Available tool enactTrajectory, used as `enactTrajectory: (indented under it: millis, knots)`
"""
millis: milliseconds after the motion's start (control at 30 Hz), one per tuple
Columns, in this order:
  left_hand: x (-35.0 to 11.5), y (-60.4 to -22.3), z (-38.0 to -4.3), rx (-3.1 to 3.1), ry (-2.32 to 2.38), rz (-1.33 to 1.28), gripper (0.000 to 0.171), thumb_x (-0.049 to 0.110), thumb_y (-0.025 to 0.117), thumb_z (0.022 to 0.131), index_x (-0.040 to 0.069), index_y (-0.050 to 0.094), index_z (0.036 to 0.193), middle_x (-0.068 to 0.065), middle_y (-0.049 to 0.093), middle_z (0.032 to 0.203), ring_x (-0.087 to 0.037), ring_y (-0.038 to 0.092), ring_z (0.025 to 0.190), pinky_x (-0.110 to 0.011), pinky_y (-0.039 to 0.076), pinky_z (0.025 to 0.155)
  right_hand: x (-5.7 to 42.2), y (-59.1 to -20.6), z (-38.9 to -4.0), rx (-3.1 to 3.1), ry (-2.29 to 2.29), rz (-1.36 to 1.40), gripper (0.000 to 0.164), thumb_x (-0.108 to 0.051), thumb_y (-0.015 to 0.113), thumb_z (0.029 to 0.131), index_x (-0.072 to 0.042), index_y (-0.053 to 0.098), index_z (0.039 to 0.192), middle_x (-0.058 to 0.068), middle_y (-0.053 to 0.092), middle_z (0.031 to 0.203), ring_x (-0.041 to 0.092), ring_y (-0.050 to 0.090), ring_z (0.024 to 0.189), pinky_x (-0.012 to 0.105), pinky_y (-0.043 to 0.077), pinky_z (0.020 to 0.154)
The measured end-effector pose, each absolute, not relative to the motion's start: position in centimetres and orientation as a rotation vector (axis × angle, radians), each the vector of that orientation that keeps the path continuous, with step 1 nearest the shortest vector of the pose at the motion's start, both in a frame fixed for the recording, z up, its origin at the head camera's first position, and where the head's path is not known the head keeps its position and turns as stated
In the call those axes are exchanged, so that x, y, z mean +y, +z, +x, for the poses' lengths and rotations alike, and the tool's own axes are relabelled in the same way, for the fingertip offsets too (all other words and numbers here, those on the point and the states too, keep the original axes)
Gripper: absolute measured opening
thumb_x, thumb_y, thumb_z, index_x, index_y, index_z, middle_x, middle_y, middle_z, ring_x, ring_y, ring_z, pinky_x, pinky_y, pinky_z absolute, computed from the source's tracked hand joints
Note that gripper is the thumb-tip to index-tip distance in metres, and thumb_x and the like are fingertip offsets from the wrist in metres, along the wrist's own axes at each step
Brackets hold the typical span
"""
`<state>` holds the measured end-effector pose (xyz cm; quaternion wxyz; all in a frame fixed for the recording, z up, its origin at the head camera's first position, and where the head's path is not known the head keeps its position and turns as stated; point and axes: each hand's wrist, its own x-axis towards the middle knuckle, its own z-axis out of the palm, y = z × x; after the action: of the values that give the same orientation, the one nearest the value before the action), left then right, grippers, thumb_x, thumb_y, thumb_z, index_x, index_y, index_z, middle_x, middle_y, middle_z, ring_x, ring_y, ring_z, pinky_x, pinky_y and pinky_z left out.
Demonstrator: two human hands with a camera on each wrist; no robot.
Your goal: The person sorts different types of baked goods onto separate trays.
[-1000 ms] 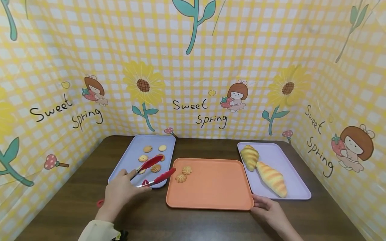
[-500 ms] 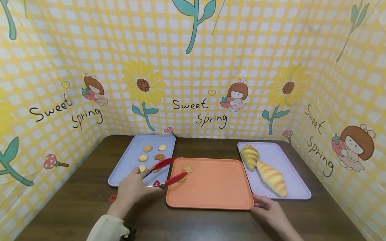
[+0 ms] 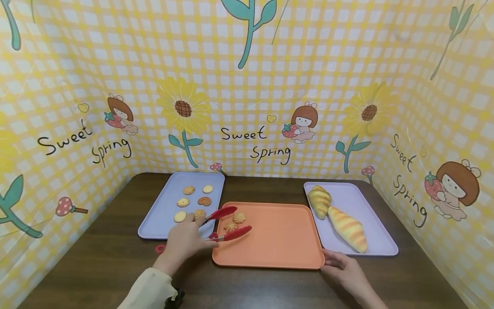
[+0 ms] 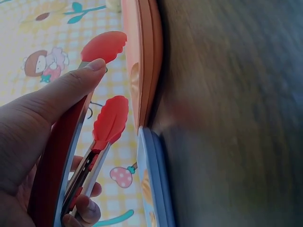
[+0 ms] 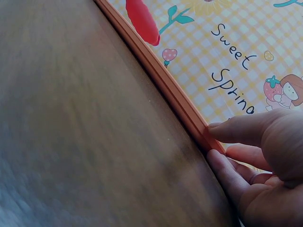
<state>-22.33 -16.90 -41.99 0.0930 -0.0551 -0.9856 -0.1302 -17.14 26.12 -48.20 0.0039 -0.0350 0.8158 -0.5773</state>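
My left hand (image 3: 187,240) grips a pair of red-tipped tongs (image 3: 237,232), whose two arms stand apart. The tips hover over the left side of the orange tray (image 3: 278,236), near two swirled cookies (image 3: 239,218). In the left wrist view, thumb and fingers wrap the tongs (image 4: 110,120) from opposite sides, with nothing between the tips. My right hand (image 3: 347,270) holds the front right corner of the orange tray; in the right wrist view its thumb and fingers pinch the rim (image 5: 189,118). Several cookies (image 3: 183,202) lie on the blue tray (image 3: 162,214), one partly behind my left fingers.
A lilac tray (image 3: 380,231) at the right bears two bread rolls (image 3: 347,229), a short one and a long one. The trays stand on a dark wooden table (image 3: 247,287). A checked yellow cloth (image 3: 247,98) encloses the back and sides.
My left hand has carried the tongs rightward from above the blue tray to the orange tray, their tips still apart. My right hand has stayed at the tray corner.
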Motion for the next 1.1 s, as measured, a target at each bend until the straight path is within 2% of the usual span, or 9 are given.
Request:
enactTrajectory:
  millis: [267,433,567,800,1100]
  knots:
    - [-15.9,-42.0,-22.9,-2.921,-0.358,-0.209,0.081,0.062,0.088,0.059,0.001,0.071,0.11,-0.015,0.058,0.105,-0.021,0.054,0.065,-0.038,0.049,0.055,26.1,-48.2,-17.1,2.561,-1.8,-0.074,0.052,0.0,0.077,0.084,0.015,0.056,0.129,0.022,0.069,0.111,0.012,0.067,0.09,0.024,0.054,0.076]
    - [-15.4,-42.1,-23.1,-2.944,-0.31,-0.209,0.081,0.061,0.087,0.062,-0.002,0.071,0.109,-0.017,0.055,0.103,-0.021,0.05,0.059,-0.035,0.048,0.051,26.0,-48.2,-17.2,2.56,-1.803,-0.071,0.051,0.0,0.076,0.084,0.015,0.056,0.129,0.022,0.069,0.111,0.013,0.067,0.091,0.024,0.054,0.077]
    - [-15.1,-42.0,-23.1,-2.953,-0.298,-0.2,0.081,0.062,0.086,0.062,-0.002,0.071,0.11,-0.02,0.056,0.104,-0.022,0.051,0.058,-0.036,0.049,0.051,26.0,-48.3,-17.2,2.558,-1.81,-0.079,0.052,0.0,0.076,0.084,0.015,0.056,0.129,0.023,0.069,0.11,0.013,0.067,0.091,0.024,0.054,0.077]
    - [-14.8,-41.6,-22.9,-2.936,-0.272,-0.209,0.071,0.059,0.086,0.066,0.001,0.072,0.103,-0.013,0.053,0.088,-0.023,0.05,0.057,-0.037,0.047,0.048,26.1,-48.3,-17.2,2.559,-1.811,-0.084,0.052,0.0,0.077,0.084,0.015,0.056,0.129,0.023,0.069,0.111,0.012,0.067,0.091,0.024,0.054,0.077]
    - [-14.5,-41.3,-23.2,-2.899,-0.16,-0.244,0.062,0.057,0.086,0.068,0.004,0.075,0.099,-0.01,0.054,0.083,-0.022,0.05,0.059,-0.038,0.05,0.048,26.2,-48.4,-17.2,2.541,-1.807,-0.069,0.052,0.0,0.076,0.085,0.015,0.056,0.13,0.022,0.068,0.112,0.013,0.067,0.092,0.024,0.054,0.077]
